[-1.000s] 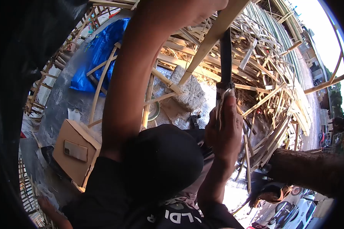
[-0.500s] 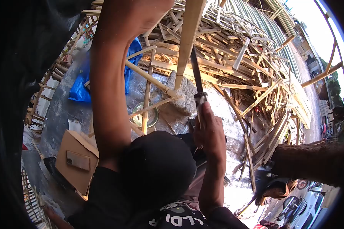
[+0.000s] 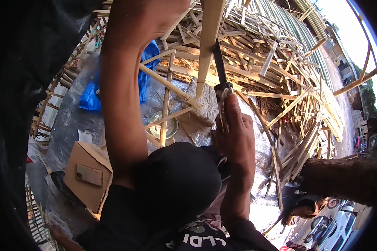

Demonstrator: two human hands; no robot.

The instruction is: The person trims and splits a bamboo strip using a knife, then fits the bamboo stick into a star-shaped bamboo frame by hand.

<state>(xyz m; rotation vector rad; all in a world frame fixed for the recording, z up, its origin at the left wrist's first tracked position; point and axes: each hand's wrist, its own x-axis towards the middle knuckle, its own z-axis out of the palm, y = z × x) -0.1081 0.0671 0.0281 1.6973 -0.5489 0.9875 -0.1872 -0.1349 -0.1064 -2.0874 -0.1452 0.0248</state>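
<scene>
My right hand (image 3: 237, 125) is closed round the handle of a long dark-bladed knife (image 3: 220, 67). The blade points up, and its tip meets the edge of a wide bamboo strip (image 3: 208, 46). That strip runs from the top edge of the view down to a rough stone block (image 3: 205, 111). My left hand (image 3: 169, 16) is raised at the top, left of the strip; its fingers are out of sight. Beside the stone, thin bamboo poles (image 3: 165, 85) form a frame over a round glass-like dish (image 3: 171, 125).
Split bamboo (image 3: 255, 62) is heaped behind the stone. A cardboard box (image 3: 80, 188) with a phone (image 3: 89, 175) on it stands at left, near a blue tarp (image 3: 89, 96). A thick trunk (image 3: 339, 180) juts in from the right. A black cap (image 3: 180, 180) fills the lower middle.
The bamboo strip and my left hand moved left in view, then stayed nearly still. My right hand and the knife moved left, and over the last half second slightly up.
</scene>
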